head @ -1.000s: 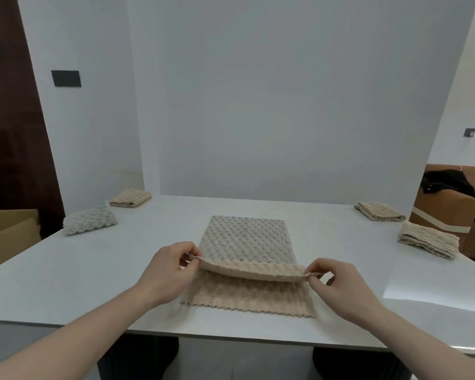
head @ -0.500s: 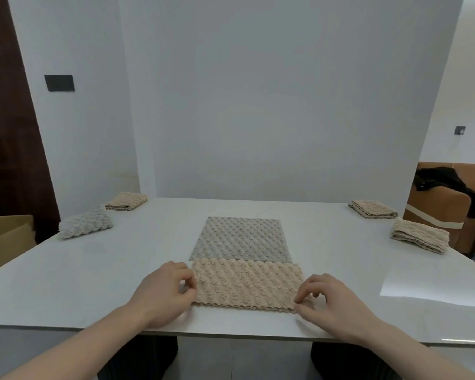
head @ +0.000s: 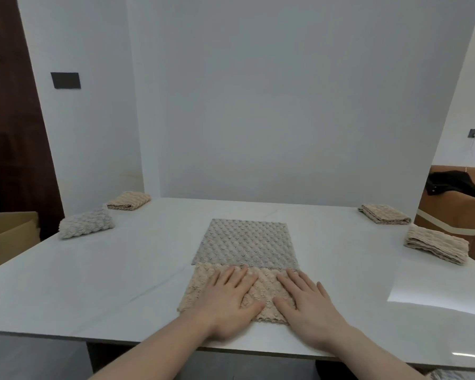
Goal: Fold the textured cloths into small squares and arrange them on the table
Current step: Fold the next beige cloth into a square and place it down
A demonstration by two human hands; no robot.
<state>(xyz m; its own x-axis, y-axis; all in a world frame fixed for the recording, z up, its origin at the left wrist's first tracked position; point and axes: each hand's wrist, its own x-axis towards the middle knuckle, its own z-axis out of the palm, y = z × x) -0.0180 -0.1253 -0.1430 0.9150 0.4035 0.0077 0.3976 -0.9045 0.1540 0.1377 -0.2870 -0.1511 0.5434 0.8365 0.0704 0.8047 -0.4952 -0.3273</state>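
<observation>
At the table's [head: 93, 283] near edge, mid-width, the cloth [head: 244, 242] lies with its beige flap folded over. The left hand [head: 228, 294] and right hand [head: 305, 300] press it flat, fingers spread. It looks soft, light and limp, probably non-slip; take it by the corners.

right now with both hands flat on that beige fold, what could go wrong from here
The cloth is only partly folded: its beige flap could spring back when the left hand and right hand lift. The flap's near edge lies close to the table edge, so pushing it toward the person might slide it off.
</observation>
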